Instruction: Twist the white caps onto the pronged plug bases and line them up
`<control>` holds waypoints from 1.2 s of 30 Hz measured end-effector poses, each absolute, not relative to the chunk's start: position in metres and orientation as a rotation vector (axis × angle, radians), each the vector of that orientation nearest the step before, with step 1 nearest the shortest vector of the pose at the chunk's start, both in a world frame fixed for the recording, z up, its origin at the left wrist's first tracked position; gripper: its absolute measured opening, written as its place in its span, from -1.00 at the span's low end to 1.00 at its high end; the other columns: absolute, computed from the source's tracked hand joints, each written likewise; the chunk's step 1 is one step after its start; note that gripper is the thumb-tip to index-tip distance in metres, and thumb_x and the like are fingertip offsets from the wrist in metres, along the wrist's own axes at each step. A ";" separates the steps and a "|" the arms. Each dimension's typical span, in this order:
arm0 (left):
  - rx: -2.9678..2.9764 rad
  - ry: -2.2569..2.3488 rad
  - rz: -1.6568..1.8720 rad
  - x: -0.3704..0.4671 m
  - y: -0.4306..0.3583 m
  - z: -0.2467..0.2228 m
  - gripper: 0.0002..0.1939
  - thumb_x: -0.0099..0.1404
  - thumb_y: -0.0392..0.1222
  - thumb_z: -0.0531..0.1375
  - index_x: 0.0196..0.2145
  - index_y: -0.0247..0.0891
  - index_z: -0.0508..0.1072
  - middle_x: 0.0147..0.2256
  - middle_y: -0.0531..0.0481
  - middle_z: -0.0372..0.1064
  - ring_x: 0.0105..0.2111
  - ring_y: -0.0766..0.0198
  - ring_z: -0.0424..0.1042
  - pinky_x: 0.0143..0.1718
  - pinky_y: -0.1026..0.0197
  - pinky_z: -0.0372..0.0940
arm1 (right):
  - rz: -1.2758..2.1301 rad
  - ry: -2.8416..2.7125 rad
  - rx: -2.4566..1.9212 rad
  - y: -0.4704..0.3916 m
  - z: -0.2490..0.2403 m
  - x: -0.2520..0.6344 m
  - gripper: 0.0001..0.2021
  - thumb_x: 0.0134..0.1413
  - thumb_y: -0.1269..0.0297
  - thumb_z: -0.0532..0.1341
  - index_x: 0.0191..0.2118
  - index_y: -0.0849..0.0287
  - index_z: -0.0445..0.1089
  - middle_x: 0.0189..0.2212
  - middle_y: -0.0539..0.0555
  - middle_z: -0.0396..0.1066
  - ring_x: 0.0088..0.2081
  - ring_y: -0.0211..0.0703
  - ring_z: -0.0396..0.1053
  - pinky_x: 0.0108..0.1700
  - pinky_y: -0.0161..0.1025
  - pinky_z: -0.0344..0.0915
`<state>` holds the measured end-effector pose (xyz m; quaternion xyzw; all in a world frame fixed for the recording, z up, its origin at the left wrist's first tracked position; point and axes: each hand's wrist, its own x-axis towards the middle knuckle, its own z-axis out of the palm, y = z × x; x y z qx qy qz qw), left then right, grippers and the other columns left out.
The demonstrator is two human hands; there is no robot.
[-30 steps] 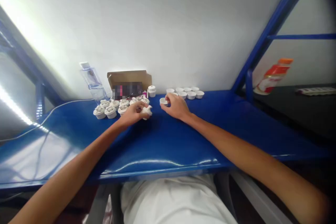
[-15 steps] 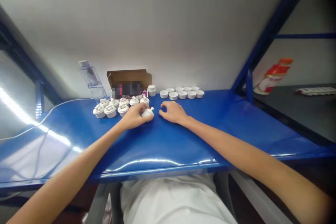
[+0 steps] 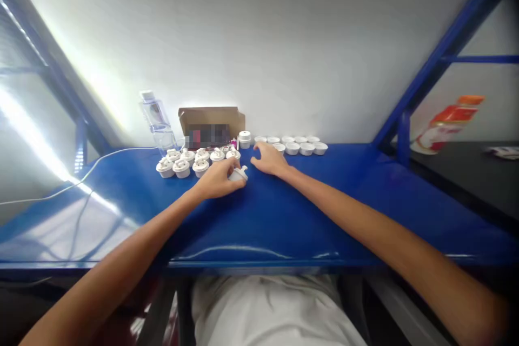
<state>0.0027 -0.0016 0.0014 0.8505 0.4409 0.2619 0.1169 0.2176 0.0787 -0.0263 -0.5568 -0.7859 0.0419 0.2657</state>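
Observation:
My left hand (image 3: 221, 178) is closed around a white plug adapter (image 3: 238, 174), with a small prong sticking out at its top right. To that hand's left and behind it, several similar round white plug adapters (image 3: 181, 168) stand prongs up on the table. My right hand (image 3: 271, 159) holds nothing; its thumb and fingers are curved and apart. It is just in front of the white round cups (image 3: 306, 148), hiding part of the nearest ones. A gap separates my two hands.
The blue table (image 3: 284, 216) carries an open cardboard box (image 3: 211, 115), a lidded white round piece (image 3: 244, 139) and a clear bottle (image 3: 158, 121) along the wall. A white cable (image 3: 101, 158) runs off left. A red bottle (image 3: 452, 124) stands on the dark surface at right.
My right hand has moved forward to the row of white cups. My left hand still holds the plug adapter. The whole view has shifted slightly.

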 end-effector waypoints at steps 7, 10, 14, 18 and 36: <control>2.570 1.782 0.577 -0.008 -0.007 0.022 -0.69 0.11 0.05 0.26 -0.27 -0.18 0.43 -0.35 -0.13 0.48 -0.29 -0.05 0.47 -0.30 0.11 0.19 | -0.039 -2.351 -1.289 0.115 -0.006 0.203 -0.38 0.11 0.39 0.20 0.31 0.23 0.18 0.36 0.28 0.13 0.30 0.14 0.16 0.27 -0.02 0.15; 2.510 1.970 0.477 -0.015 -0.004 0.026 -0.67 0.09 0.09 0.27 -0.30 -0.20 0.47 -0.33 -0.19 0.50 -0.26 -0.13 0.50 -0.28 0.06 0.23 | -0.074 -2.337 -1.327 0.111 -0.003 0.204 -0.65 0.17 0.34 0.16 0.07 0.24 0.37 0.13 0.27 0.36 0.06 0.08 0.36 0.09 -0.09 0.27; 2.452 2.105 0.447 -0.018 -0.002 0.028 -0.65 0.08 0.13 0.29 -0.34 -0.21 0.51 -0.33 -0.25 0.51 -0.24 -0.20 0.51 -0.29 0.02 0.26 | -0.191 -2.189 -1.429 0.089 -0.002 0.212 -0.80 0.21 0.22 0.14 -0.12 0.19 0.39 -0.09 0.24 0.42 -0.19 0.05 0.39 -0.15 -0.10 0.29; 2.431 2.196 0.366 -0.020 -0.003 0.031 -0.60 0.13 0.16 0.24 -0.25 -0.23 0.52 -0.26 -0.30 0.52 -0.18 -0.27 0.51 -0.29 0.00 0.29 | -0.156 -2.192 -1.375 0.081 0.004 0.214 -0.62 0.15 0.15 0.21 0.06 0.16 0.35 0.00 0.21 0.42 -0.14 0.08 0.40 -0.15 -0.11 0.29; 2.738 1.257 0.704 0.019 -0.028 0.013 -0.60 0.44 0.17 0.04 -0.06 -0.22 0.30 -0.31 -0.05 0.42 -0.40 0.16 0.41 -0.38 0.19 0.12 | 1.763 -1.468 -1.199 -0.010 -0.010 0.206 -0.43 0.39 -0.14 -0.18 -0.48 0.15 0.22 -0.75 -0.04 0.16 -0.75 -0.37 -0.05 -0.73 -0.39 -0.24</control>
